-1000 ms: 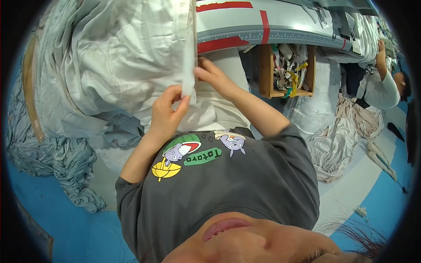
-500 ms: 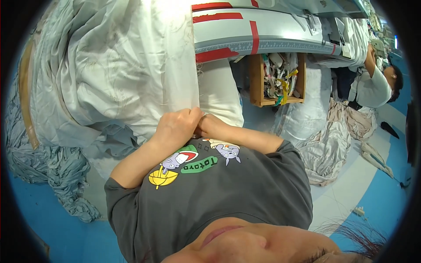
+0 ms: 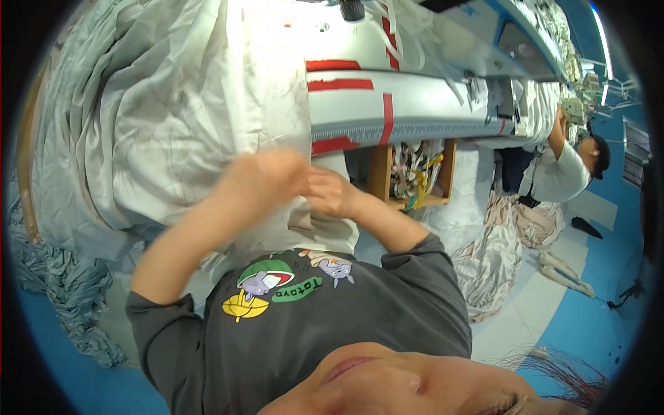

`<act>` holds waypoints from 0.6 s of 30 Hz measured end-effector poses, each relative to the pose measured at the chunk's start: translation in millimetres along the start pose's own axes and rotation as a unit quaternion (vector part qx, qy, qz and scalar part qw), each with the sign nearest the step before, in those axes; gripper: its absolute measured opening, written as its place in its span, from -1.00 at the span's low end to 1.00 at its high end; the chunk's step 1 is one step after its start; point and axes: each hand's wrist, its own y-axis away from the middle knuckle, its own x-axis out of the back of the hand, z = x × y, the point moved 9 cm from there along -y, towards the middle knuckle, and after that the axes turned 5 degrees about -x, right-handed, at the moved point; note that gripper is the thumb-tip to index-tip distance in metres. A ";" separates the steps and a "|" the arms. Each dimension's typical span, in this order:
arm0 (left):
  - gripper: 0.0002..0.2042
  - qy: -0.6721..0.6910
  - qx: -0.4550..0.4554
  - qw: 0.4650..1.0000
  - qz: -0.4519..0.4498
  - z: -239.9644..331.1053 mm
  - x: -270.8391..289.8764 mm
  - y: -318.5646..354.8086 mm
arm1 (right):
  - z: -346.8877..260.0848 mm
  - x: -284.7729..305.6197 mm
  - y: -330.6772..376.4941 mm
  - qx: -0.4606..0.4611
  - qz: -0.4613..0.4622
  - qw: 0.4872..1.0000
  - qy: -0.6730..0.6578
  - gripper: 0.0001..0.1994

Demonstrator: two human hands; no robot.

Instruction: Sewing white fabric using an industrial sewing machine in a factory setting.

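Left hand (image 3: 266,181) and right hand (image 3: 330,194) close together, grips indiscernible, at four o'clock on the silky white draped cloth (image 3: 169,124), perhaps to control its edge.

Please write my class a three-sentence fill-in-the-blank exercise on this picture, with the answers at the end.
Beside the pale cloth, the tape strips are ____.
The wooden box is to the ____ of both the left hand and the right hand.
The umbrella printed on the grey shirt is ____.

Missing words: red; right; yellow.
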 end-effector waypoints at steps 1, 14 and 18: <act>-0.91 0.004 0.079 0.996 0.046 -30.9 24.8 -18.9 | -0.6 3.3 -7.6 -0.002 -0.006 1.000 -0.008 -0.81; -0.73 -0.178 0.143 0.920 0.318 -169.4 183.9 -138.8 | 17.5 21.0 -58.3 -0.009 -0.058 0.997 -0.055 -0.87; -0.67 -0.207 0.247 0.895 0.309 -197.9 197.6 -144.1 | 20.1 29.6 -68.7 -0.022 -0.074 0.994 -0.081 -0.87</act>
